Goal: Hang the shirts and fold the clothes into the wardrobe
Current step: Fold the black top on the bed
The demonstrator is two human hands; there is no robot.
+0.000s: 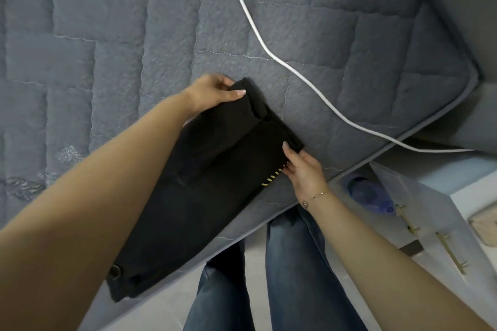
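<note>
**Black garment mid-fold at bed edge**

Head view: nearest the lens were the bare forearms, reaching out over legs in blue jeans [295, 263]. Left hand [212, 93] pinched the far corner of the black garment [209, 183], thumb on top, fingers curled under the hem. Right hand [304, 169] gripped the near-right edge, by a short yellow dashed print [271, 177]. Garment lay flat on the bed [107, 48], its button end hanging over the mattress edge.

Best approach, imo: keep both corners taut, bring the far end back w/ edges aligned, smooth before next fold.

Fabric looked thick, matte, soft. Bed cover was fuzzy grey-blue quilting w/ brick-shaped stitching. A smooth white cable [282, 62] curved across it, apart from the garment. White drawers [430, 223] w/ slim brass handles stood to the right.
</note>
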